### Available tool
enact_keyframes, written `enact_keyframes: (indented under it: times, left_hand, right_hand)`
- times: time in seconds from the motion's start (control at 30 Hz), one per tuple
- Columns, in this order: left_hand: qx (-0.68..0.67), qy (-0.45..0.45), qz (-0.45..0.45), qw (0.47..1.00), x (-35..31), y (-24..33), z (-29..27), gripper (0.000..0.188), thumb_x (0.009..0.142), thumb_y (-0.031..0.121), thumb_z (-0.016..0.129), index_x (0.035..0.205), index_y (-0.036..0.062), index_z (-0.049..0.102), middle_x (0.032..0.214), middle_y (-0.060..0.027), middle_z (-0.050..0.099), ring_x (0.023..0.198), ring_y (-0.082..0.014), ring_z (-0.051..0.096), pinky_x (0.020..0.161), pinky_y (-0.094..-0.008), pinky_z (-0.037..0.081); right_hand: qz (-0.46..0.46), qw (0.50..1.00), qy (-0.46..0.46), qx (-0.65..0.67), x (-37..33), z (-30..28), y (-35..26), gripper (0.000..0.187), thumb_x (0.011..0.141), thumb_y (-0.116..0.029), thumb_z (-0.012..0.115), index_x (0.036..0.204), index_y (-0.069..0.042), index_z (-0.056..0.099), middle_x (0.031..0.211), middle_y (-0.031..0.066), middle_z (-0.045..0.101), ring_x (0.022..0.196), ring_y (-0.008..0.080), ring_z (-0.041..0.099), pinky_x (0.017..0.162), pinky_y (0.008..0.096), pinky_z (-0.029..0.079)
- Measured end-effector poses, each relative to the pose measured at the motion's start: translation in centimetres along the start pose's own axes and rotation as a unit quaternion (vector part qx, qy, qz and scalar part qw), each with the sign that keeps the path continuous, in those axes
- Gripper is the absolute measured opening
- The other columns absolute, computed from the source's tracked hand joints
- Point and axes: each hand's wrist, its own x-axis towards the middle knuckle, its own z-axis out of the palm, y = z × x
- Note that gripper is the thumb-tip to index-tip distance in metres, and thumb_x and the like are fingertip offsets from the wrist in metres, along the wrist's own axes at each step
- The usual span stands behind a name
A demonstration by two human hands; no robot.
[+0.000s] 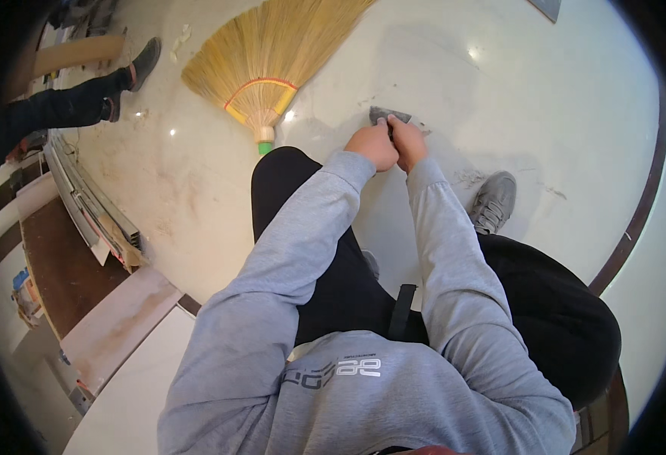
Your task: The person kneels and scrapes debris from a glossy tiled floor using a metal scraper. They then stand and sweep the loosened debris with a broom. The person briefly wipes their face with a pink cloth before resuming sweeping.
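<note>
Left hand (371,147) and right hand (409,142) both closed on scraper (379,113); blade at floor (568,98), contact hard to tell, right of broom (261,57). Probably scraping step; next stroke calls for low angle, firm push.

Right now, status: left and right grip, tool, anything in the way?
Left grip and right grip closed on grey scraper. Scraper at pale floor, contact unclear. Broom lies left, apart from scraper.
</note>
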Motion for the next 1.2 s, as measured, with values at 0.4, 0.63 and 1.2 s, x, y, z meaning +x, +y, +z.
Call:
enact_keyframes:
  times: [0.4, 0.63, 1.2]
  left_hand:
    - [-0.072, 0.111, 0.077, 0.988, -1.7, -1.1, -3.1, 0.068, 0.081, 0.028, 0.059, 0.137, -0.0060, 0.040, 0.097, -0.0237, 0.066, 0.093, -0.0321, 0.065, 0.081, -0.0410, 0.052]
    - [-0.440, 0.140, 0.068, 0.885, 0.2, -5.8, -7.9, 0.058, 0.074, 0.038, 0.079, 0.116, 0.0012, 0.064, 0.079, -0.0037, 0.065, 0.070, -0.0131, 0.059, 0.066, -0.0287, 0.049]
    - [-0.018, 0.118, 0.111, 0.987, 0.8, -5.5, -4.1, 0.032, 0.075, 0.035, 0.075, 0.079, 0.0031, 0.072, 0.081, -0.0152, 0.070, 0.079, -0.0353, 0.066, 0.075, -0.0447, 0.051]
  right_hand:
    - [-0.087, 0.992, -0.090, 0.021, -8.3, -0.2, -6.0, 0.022, 0.093, -0.020, 0.058, 0.109, -0.006, 0.050, 0.085, 0.0077, 0.061, 0.069, 0.0180, 0.060, 0.059, 0.0323, 0.052]
    - [-0.125, 0.967, -0.169, -0.144, -11.8, 0.1, -8.7, 0.021, 0.093, -0.026, 0.061, 0.102, -0.009, 0.054, 0.073, 0.0051, 0.059, 0.051, 0.0112, 0.053, 0.046, 0.0257, 0.045]
    - [-0.194, 0.799, 0.023, -0.568, -11.1, 0.9, -13.7, 0.037, 0.090, -0.012, 0.053, 0.127, -0.007, 0.053, 0.084, 0.0084, 0.060, 0.062, 0.0153, 0.058, 0.052, 0.0304, 0.050]
